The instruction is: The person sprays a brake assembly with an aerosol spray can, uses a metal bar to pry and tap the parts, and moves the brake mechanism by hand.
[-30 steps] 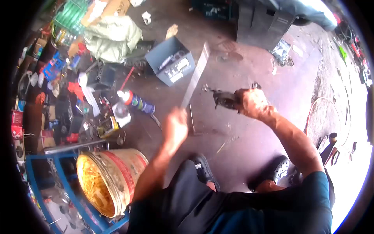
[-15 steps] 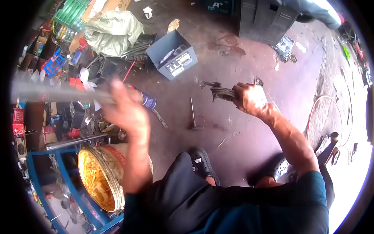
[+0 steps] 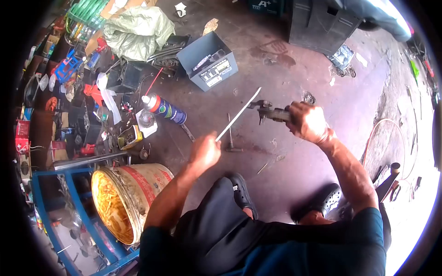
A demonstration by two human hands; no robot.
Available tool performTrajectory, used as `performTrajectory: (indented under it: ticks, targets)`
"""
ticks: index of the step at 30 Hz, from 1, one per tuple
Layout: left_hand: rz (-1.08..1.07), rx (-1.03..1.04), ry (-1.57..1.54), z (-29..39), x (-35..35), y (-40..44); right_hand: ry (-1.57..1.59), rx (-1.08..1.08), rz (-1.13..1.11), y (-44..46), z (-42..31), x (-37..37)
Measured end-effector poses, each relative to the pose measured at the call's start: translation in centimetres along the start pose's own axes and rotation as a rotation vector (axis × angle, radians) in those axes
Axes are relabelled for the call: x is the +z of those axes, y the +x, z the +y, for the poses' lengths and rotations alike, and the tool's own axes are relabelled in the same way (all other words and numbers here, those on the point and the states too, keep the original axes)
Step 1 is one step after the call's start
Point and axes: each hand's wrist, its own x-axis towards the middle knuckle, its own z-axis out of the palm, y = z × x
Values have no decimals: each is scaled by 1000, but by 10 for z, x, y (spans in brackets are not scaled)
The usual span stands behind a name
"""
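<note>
My left hand [image 3: 205, 152] is closed round one end of a long, thin, pale metal blade [image 3: 239, 113], which points up and to the right. Its far tip lies close to the left end of a dark metal part [image 3: 275, 114]; I cannot tell whether they touch. My right hand [image 3: 307, 121] grips that part at its right end, over the floor. Below the blade, a T-shaped tool [image 3: 231, 142] lies on the floor. A blue and red spray can [image 3: 166, 110] lies to the left of my left hand.
An open grey box [image 3: 208, 62] stands ahead on the floor [image 3: 271, 184]. At the lower left, a tilted bucket [image 3: 146, 188] with yellow contents rests by a blue metal frame [image 3: 69, 202]. Tools and boxes crowd the left side. A black bin [image 3: 322, 27] is at the top right.
My left hand swung out left with the blade, then came back to the right, bringing the blade near the metal part. My right hand still holds the part and has shifted slightly right.
</note>
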Motion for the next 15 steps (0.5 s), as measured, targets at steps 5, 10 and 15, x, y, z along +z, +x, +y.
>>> performTrajectory:
  ticks: [5, 10, 15]
  targets:
    - [524, -215, -860, 12, -45, -6, 94, 114, -38, -33, 0, 13]
    - [-103, -97, -179, 22, -15, -12, 56, 10, 87, -6, -1, -1]
    - [554, -326, -841, 35, -110, -6, 120, 72, 185, -24, 3, 12]
